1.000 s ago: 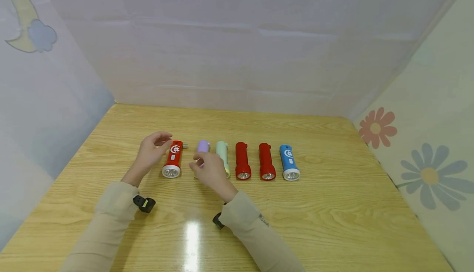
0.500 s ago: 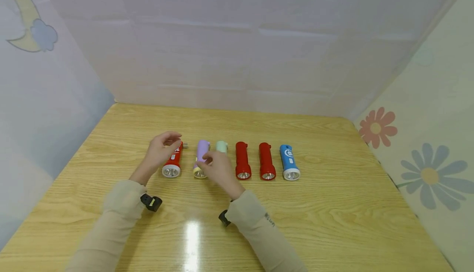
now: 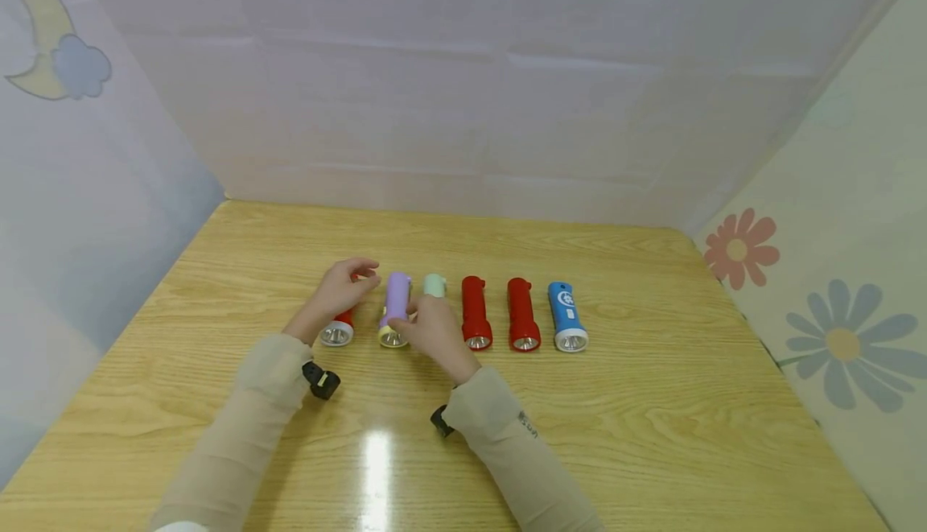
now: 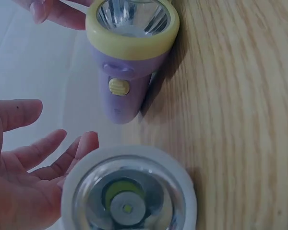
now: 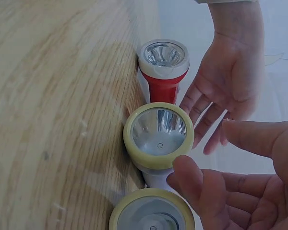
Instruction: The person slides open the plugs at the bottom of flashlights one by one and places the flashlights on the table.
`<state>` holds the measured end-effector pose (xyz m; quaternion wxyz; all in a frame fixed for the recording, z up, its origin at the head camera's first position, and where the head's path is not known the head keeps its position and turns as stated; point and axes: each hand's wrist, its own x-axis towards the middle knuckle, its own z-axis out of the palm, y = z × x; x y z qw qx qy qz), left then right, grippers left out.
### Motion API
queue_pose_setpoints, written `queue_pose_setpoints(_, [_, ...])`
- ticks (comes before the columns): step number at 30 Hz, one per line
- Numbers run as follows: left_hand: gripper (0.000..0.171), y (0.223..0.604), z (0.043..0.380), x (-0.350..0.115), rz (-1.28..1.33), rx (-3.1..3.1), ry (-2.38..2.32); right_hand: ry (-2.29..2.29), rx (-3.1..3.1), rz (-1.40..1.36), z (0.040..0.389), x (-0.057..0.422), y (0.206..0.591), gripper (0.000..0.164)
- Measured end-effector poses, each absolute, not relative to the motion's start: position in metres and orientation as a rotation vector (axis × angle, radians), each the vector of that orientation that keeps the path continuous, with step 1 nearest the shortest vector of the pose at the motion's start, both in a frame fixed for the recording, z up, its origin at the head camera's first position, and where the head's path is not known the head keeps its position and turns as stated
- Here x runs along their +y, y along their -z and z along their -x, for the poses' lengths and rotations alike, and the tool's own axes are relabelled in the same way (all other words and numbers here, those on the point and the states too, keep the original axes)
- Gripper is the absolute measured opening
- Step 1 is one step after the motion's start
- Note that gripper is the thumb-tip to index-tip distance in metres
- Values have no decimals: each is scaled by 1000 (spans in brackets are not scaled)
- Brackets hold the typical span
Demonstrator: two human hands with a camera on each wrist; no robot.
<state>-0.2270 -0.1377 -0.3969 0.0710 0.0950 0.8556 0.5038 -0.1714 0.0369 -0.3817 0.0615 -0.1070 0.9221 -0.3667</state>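
My left hand hovers over a red flashlight with a white head, covering most of its body. Its fingers reach toward a purple flashlight with a yellow head and hold nothing. In the left wrist view the purple flashlight lies just beyond the loosely spread left fingers. My right hand is over the mint-green flashlight, with its thumb and fingers parted beside the purple one's head. The right wrist view has right fingertips close to the purple flashlight's yellow rim; nothing is gripped.
Two all-red flashlights and a blue one with a white head continue the row to the right. All lie on a wood-grain table, heads toward the person. Pale fabric walls rise behind and at both sides.
My left hand has moved right, from beside the red flashlight to over it, toward the purple one. My right hand has shifted right off the purple flashlight and now covers much of the mint-green one.
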Motion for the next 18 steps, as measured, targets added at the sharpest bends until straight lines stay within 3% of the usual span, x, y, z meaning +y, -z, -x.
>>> queue_pose_setpoints(18, [44,404,235,-115,-217,2590,-1389,923,2875,255,171,30,381,35])
